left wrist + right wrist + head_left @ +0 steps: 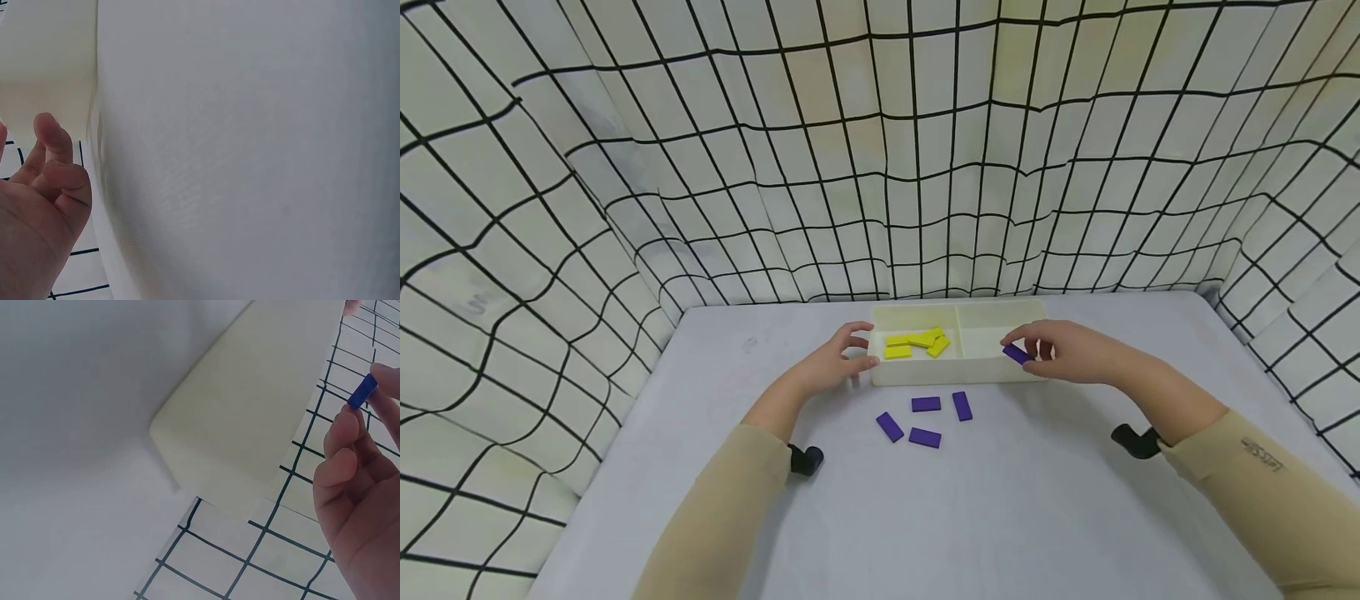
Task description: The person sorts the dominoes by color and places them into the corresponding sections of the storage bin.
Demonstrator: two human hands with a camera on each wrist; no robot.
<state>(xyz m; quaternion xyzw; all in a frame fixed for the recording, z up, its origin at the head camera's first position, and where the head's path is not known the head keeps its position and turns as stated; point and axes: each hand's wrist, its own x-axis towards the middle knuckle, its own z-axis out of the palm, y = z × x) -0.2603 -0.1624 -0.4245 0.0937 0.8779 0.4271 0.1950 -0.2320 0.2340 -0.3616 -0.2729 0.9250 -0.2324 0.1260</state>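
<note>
A white two-compartment box [917, 372] stands toward the back of the table. My right hand [1075, 350] pinches a purple block [1017, 354] between thumb and fingers, over the front of the right compartment; the same block [362, 392] looks blue in the right wrist view. At the box's left end, my left hand [833, 360] touches the edge with thumb and fingertips, its fingers loosely bent. Several yellow blocks [897, 352] lie in the left compartment. On the table before the box lie several more purple blocks [926, 404], spaced apart.
A white cloth-like surface covers the table [985, 517]. Behind it and along both sides, black netting [880, 175] hangs before pale walls. A black strap piece [807, 460] juts from the left wrist, and another black piece [1135, 442] from the right.
</note>
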